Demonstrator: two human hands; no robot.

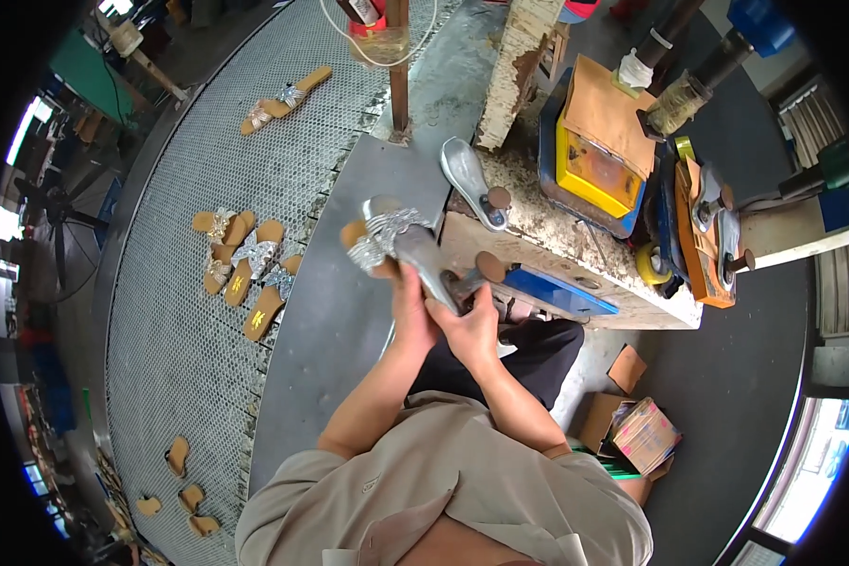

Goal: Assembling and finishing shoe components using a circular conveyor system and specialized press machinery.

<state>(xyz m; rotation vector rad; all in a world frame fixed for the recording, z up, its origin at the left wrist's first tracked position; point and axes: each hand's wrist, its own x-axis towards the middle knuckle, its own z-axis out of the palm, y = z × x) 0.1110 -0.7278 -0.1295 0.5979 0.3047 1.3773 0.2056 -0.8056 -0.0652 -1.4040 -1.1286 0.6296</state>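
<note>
Both hands raised together at mid-frame, over the edge of the table (575, 247). Left hand (411, 304) closed around the rear of a sandal (387, 241) with a tan sole and a glittery silver strap, toe pointing up and left. Right hand (474, 325) wrapped on a silvery metal shoe form (426, 257), pressed against the sandal's underside. Just beyond, on the table, a second metal shoe form (470, 175) standing sole-up on its post. Further right, a yellow box under a brown cardboard flap (598, 141). To the left, on the curved mesh conveyor (189, 321), a cluster of matching sandals (245, 269), a single pair (283, 99) higher up. Down right on the floor, an open carton of stacked sheets (637, 432).
</note>
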